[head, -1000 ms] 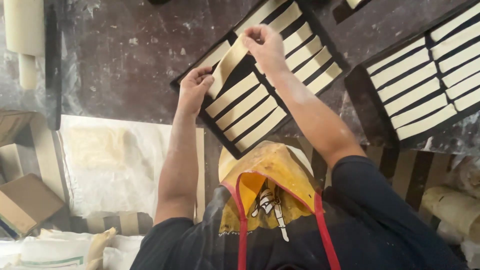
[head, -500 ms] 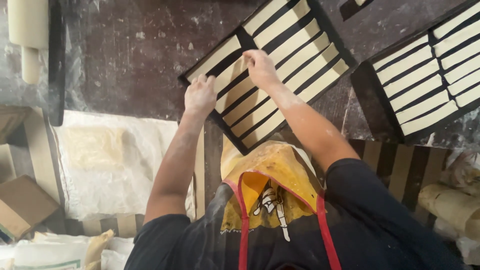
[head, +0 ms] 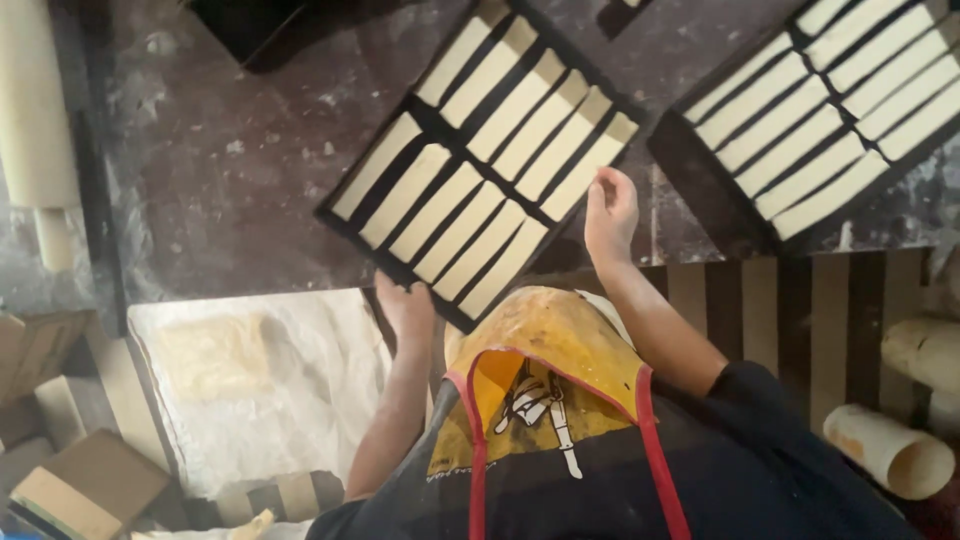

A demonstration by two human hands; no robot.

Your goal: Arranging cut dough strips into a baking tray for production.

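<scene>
A black tray (head: 352, 232) lies at a slant on the dark, floured worktop, filled with two rows of several pale dough strips (head: 470, 215). My left hand (head: 405, 308) grips the tray's near edge at its lower corner. The fingers of my right hand (head: 610, 208) are closed against the tray's right corner, beside the last strip. A yellow apron with red trim (head: 545, 385) covers my front just below the tray.
A second black tray of dough strips (head: 700, 160) sits at the upper right, and another dark tray (head: 250, 25) at the top. A floured cloth with a dough slab (head: 215, 355) lies left. A rolling pin (head: 35, 110), cardboard boxes (head: 90, 485) and pale tubes (head: 890, 450) ring the area.
Earlier both hands stretched a dough strip over the tray's far rows. They have since come back to the tray's near edge and right corner, and the strip lies in its row.
</scene>
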